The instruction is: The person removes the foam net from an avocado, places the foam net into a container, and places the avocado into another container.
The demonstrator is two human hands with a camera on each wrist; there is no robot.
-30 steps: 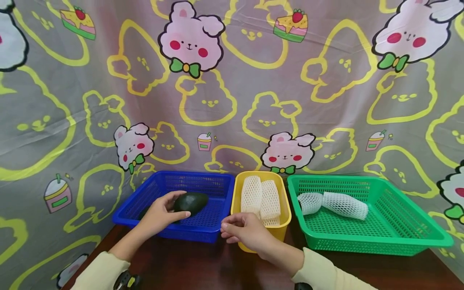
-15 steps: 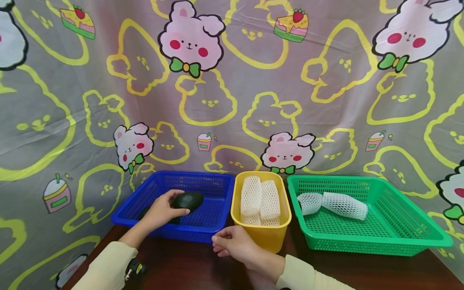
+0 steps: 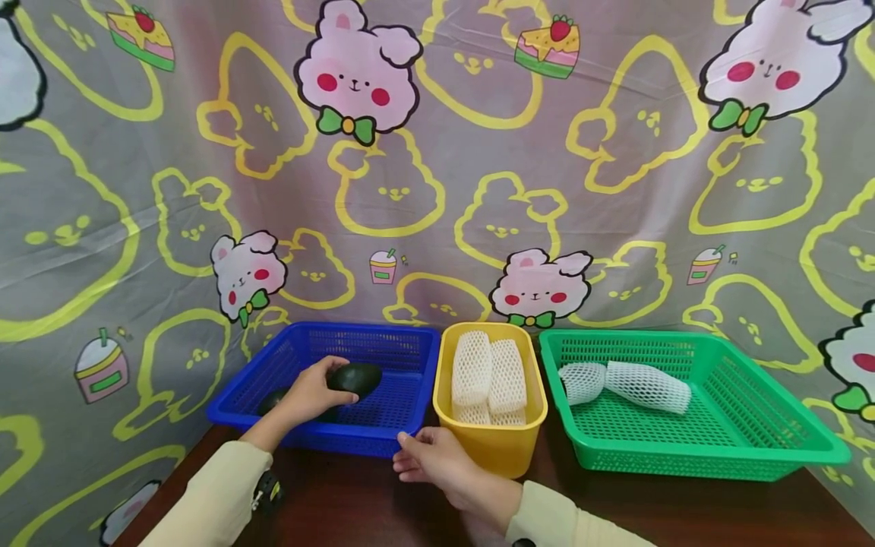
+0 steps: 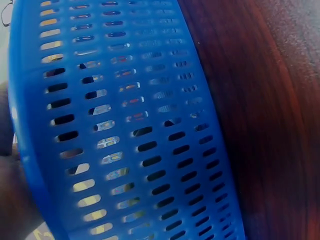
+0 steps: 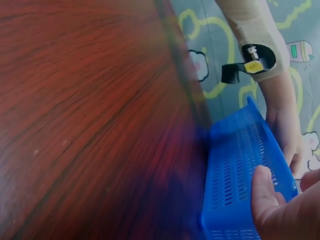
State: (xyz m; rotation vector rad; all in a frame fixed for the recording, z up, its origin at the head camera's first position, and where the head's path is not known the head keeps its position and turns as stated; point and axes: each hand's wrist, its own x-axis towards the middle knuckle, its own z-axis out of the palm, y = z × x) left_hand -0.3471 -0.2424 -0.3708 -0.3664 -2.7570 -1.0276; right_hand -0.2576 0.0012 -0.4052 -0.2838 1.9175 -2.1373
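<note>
In the head view my left hand (image 3: 317,390) reaches into the blue basket (image 3: 410,438) and grips a dark green avocado (image 3: 358,379), thumb on its near side. Another dark avocado (image 3: 271,400) lies partly hidden behind the left wrist. My right hand (image 3: 435,459) holds nothing, its fingers loosely bent right by the basket's front right corner. The right wrist view shows the right thumb (image 5: 262,187) overlapping the blue basket wall (image 5: 235,170). In the left wrist view the perforated wall (image 4: 135,125) hides what the left hand holds.
A yellow bin (image 3: 492,448) with several cream foam net sleeves (image 3: 472,368) stands beside the blue basket. To the right, a green basket (image 3: 683,460) holds two items in white foam nets (image 3: 649,386). All stand on a dark wooden table (image 3: 355,501) before a patterned curtain (image 3: 437,152).
The avocado in my left hand has shifted slightly left and stays in the basket. My right hand has drawn left and down, from the yellow bin's front to the blue basket's corner.
</note>
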